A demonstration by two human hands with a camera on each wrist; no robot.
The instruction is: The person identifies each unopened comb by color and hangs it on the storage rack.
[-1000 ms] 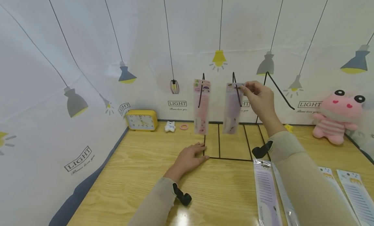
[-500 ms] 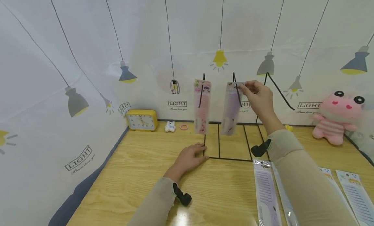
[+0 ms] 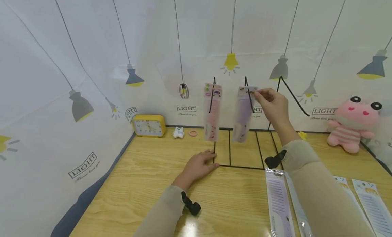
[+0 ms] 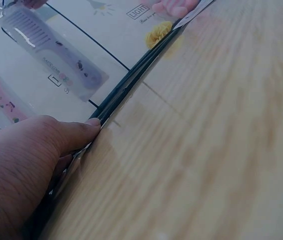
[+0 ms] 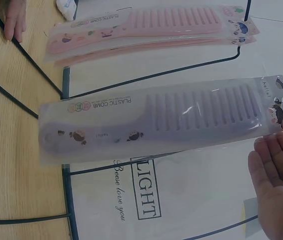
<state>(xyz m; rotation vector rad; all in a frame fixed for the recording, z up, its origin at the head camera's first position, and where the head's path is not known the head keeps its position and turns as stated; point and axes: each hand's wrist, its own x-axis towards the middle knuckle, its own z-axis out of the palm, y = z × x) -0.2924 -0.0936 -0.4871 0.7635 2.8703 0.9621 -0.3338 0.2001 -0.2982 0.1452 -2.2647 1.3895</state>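
My right hand (image 3: pixel 272 104) pinches the top corner of a packaged purple comb (image 3: pixel 243 111) at the middle hook of a black wire rack (image 3: pixel 242 167). In the right wrist view, the hook's wire passes by the header of the purple comb (image 5: pixel 201 112), with thumb and fingers at that end. Pink packaged combs (image 3: pixel 212 114) hang on the hook to the left. My left hand (image 3: pixel 199 165) rests on the table with its fingers straight, touching the rack's left base bar. In the left wrist view, the thumb (image 4: pixel 81 135) lies against that bar.
A third hook (image 3: pixel 294 95) sticks out at the right. Several packaged combs, one of them purple (image 3: pixel 279 203), lie at the front right of the table. Along the back are a yellow clock (image 3: pixel 149 125), a small white bear (image 3: pixel 178 132), a pink ring (image 3: pixel 193 133) and a pink plush (image 3: pixel 352 124).
The purple comb sways a little at its lower end, while the right hand keeps its pinch and shifts only slightly. The left hand has stayed in place.
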